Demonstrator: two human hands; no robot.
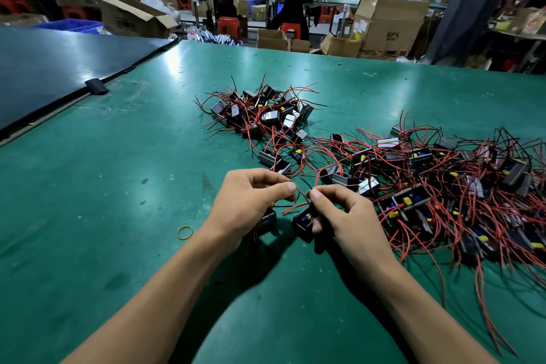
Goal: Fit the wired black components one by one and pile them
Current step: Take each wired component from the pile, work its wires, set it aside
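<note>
Both bare hands work close together low over the green matted workbench [118,186]. The left hand [251,198] has its thumb and forefinger pinched on thin red and black wires [295,205], with a small black box-shaped housing [267,220] tucked under its palm. The right hand [339,216] grasps a small black open-topped component with yellow and blue parts inside [304,223], its thumb pressing the same wires against it (the two thumbs nearly touch). To the right of the hands a wide loose heap of black wired components [443,186] sprawls across the mat in tangled red leads. Farther back, near the middle of the bench, lies a tighter pile of black components [266,115]. A yellow rubber band [185,232] rests on the mat just left of the left wrist.
</note>
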